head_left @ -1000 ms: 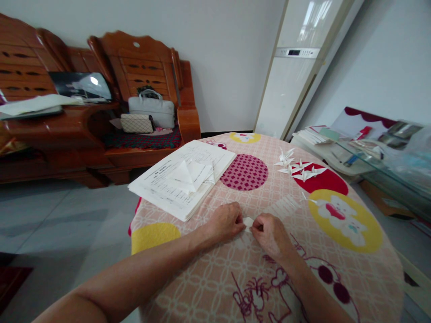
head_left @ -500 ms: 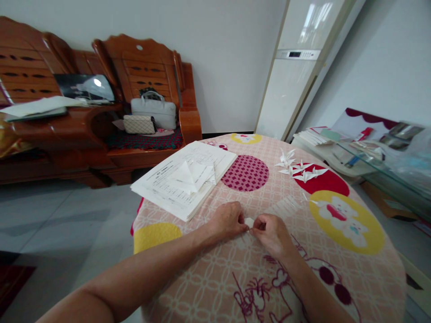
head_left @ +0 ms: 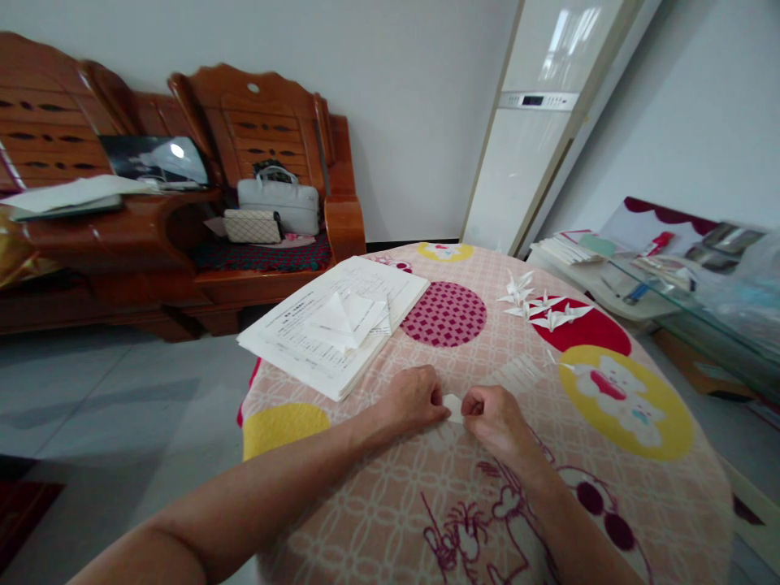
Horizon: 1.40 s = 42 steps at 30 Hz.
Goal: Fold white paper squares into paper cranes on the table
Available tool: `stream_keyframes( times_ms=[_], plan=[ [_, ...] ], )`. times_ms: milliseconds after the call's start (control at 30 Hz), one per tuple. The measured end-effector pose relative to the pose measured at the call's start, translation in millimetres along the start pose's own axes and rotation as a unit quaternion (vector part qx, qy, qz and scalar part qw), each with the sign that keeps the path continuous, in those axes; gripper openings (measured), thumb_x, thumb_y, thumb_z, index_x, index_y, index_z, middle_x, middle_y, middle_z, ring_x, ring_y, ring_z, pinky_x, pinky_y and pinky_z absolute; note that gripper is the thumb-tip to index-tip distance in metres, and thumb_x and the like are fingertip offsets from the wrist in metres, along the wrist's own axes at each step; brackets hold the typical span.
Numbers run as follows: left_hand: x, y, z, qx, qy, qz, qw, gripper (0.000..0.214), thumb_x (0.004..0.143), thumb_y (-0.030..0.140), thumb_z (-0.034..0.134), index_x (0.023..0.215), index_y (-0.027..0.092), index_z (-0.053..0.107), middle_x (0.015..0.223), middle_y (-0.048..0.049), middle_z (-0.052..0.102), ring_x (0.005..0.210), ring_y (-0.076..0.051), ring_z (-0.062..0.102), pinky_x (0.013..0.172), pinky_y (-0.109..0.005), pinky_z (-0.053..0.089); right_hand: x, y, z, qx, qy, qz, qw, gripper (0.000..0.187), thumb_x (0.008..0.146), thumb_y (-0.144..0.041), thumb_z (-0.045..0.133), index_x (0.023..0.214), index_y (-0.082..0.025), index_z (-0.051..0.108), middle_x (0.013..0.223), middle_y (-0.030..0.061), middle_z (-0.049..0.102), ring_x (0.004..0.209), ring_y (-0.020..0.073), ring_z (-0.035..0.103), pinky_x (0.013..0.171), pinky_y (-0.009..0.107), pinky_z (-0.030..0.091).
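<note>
A small piece of folded white paper (head_left: 452,408) lies low over the tablecloth, between my two hands. The fingers of my left hand (head_left: 418,396) are closed on its left side. At its right edge, my right hand (head_left: 492,413) pinches it with curled thumb and fingers. Parts of the paper are hidden under the fingertips. Beyond my right hand, several white folded paper cranes (head_left: 554,315) rest on the cloth at the back right. A pale printed paper strip (head_left: 517,371) lies flat just behind that hand.
The round table wears a patterned tablecloth (head_left: 366,520). A stack of printed sheets (head_left: 292,341) with loose folded paper squares (head_left: 344,321) on top sits at the left. A glass-topped side table (head_left: 688,305) adjoins the right edge. Wooden chairs (head_left: 249,122) stand behind.
My right fingertips have shifted slightly right, away from my left hand, and more of the white paper shows between them. My left hand has stayed in place.
</note>
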<state>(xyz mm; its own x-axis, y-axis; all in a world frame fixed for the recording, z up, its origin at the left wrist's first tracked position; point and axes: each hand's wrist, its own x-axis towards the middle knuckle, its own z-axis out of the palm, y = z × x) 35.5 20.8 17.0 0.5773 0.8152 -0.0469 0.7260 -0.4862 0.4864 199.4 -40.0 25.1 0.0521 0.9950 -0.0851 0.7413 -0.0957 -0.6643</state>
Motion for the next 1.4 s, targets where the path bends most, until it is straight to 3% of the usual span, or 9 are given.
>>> stream_keyframes(
  times_ms=[833,1067,1267,1400],
  plan=[
    [0,5,-12.3,0.018,-0.010,0.000,1.000,0.016,0.071,0.031,0.061,0.066,0.016,0.065,0.075,-0.0032,0.062,0.066,-0.015,0.055,0.059,-0.027,0.033,1,-5,-2,-0.025,0.015,-0.017,0.999,0.017,0.059,-0.003,0.059,0.063,-0.015,0.070,0.063,0.0038,0.069,0.059,0.0124,0.058,0.054,0.021,0.035],
    [0,6,-13.4,0.018,-0.019,0.002,1.000,0.015,0.071,0.030,0.060,0.065,0.016,0.065,0.074,-0.0031,0.063,0.065,-0.015,0.055,0.058,-0.027,0.033,2,-8,-7,-0.007,-0.009,-0.006,1.000,0.020,0.059,0.000,0.059,0.066,-0.014,0.071,0.062,0.0034,0.069,0.057,0.0114,0.058,0.054,0.020,0.037],
    [1,6,-12.7,0.021,-0.016,0.000,1.000,0.017,0.070,0.032,0.060,0.065,0.016,0.065,0.073,-0.0028,0.062,0.065,-0.015,0.055,0.058,-0.027,0.033,1,-5,-2,-0.012,0.024,-0.018,0.999,0.002,0.064,-0.013,0.069,0.063,-0.015,0.069,0.062,0.0030,0.068,0.058,0.0119,0.058,0.054,0.021,0.036],
    [1,6,-13.2,0.020,-0.016,0.003,1.000,0.017,0.070,0.032,0.060,0.065,0.016,0.065,0.074,-0.0028,0.062,0.065,-0.015,0.055,0.058,-0.026,0.033,2,-2,2,-0.024,0.023,-0.018,0.999,0.002,0.064,-0.014,0.069,0.063,-0.016,0.069,0.064,0.0031,0.069,0.059,0.0119,0.058,0.055,0.022,0.036]
  ],
)
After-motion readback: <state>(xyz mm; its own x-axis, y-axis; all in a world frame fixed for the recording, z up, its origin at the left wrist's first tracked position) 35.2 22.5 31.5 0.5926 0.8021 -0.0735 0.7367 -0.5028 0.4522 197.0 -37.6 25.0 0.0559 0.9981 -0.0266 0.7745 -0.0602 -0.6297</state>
